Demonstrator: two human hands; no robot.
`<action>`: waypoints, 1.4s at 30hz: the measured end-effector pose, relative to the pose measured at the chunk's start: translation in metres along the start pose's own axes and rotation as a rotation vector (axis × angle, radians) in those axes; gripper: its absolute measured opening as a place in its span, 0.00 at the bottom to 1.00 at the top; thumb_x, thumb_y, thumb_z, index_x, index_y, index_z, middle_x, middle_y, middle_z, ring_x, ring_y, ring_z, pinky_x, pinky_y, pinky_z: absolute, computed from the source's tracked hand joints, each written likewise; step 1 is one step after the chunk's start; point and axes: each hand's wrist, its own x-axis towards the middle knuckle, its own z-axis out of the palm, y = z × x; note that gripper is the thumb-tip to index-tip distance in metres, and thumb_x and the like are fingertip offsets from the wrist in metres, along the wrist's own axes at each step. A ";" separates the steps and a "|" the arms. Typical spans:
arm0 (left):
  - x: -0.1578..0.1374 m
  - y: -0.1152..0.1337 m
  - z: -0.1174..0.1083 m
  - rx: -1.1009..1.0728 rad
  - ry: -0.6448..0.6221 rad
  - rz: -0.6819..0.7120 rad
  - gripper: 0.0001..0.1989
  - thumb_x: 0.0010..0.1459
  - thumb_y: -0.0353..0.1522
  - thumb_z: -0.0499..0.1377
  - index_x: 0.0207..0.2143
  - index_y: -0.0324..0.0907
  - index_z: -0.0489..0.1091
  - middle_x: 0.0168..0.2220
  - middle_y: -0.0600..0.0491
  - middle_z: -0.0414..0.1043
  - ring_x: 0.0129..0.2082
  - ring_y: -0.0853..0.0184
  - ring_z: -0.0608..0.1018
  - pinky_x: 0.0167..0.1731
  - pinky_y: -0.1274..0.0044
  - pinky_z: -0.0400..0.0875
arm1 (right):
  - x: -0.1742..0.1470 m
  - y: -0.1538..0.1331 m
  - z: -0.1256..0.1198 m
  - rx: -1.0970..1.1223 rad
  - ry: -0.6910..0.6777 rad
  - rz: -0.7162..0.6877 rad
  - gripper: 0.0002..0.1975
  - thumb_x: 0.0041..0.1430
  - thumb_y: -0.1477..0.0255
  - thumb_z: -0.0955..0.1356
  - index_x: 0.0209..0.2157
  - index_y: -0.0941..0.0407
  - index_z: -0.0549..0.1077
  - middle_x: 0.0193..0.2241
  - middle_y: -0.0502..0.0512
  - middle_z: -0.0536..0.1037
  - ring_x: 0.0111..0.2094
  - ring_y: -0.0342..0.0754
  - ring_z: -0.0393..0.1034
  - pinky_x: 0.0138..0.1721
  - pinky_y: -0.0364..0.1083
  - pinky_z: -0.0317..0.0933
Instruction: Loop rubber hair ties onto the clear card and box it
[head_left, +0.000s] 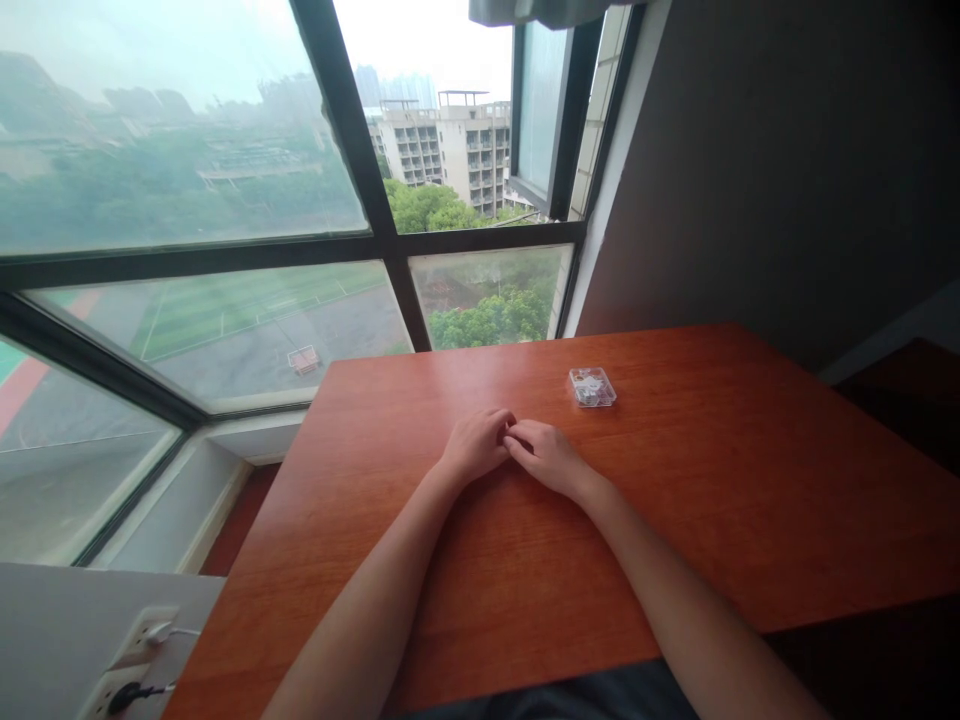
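Observation:
My left hand (480, 443) rests on the reddish-brown wooden table (360, 500), its fingers curled inward. Against its fingertips lie the bent fingers of my right hand (547, 458), so the two hands meet near the middle of the tabletop. Both look closed; whatever may be between the fingers is hidden. A small clear plastic box (592, 388) stands on the table beyond my right hand, apart from it. Inside the box are whitish small items that I cannot make out.
Dark-framed windows (386, 220) rise behind the table and along its left side, with one pane swung outward. A grey wall (712, 180) stands at the right. Low at the left, a wall socket (146, 635) has plugs and cables in it.

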 end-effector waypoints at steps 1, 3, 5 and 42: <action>0.000 0.000 0.000 0.001 -0.002 0.002 0.12 0.52 0.32 0.55 0.41 0.44 0.70 0.40 0.52 0.74 0.37 0.65 0.74 0.33 0.77 0.65 | 0.000 0.000 0.000 -0.002 0.001 -0.004 0.09 0.63 0.72 0.62 0.31 0.55 0.72 0.32 0.52 0.74 0.33 0.45 0.67 0.35 0.43 0.57; 0.000 0.000 0.000 0.002 -0.009 -0.002 0.12 0.52 0.32 0.56 0.41 0.44 0.70 0.40 0.52 0.74 0.37 0.64 0.75 0.33 0.77 0.65 | 0.000 0.000 0.000 0.000 0.004 -0.014 0.09 0.63 0.72 0.62 0.32 0.55 0.72 0.32 0.52 0.74 0.33 0.45 0.67 0.35 0.43 0.57; 0.000 0.000 0.000 0.002 -0.014 -0.009 0.12 0.52 0.32 0.56 0.41 0.44 0.70 0.40 0.52 0.74 0.37 0.64 0.75 0.34 0.77 0.65 | 0.000 0.000 0.000 0.002 0.005 -0.023 0.09 0.63 0.72 0.62 0.32 0.55 0.72 0.32 0.52 0.74 0.33 0.45 0.67 0.35 0.43 0.56; -0.001 0.000 0.000 0.007 -0.001 -0.016 0.12 0.52 0.32 0.56 0.41 0.45 0.69 0.41 0.52 0.75 0.38 0.63 0.75 0.35 0.76 0.67 | 0.001 -0.001 -0.001 0.010 -0.004 -0.021 0.08 0.63 0.73 0.62 0.32 0.55 0.73 0.32 0.53 0.74 0.33 0.45 0.67 0.36 0.43 0.58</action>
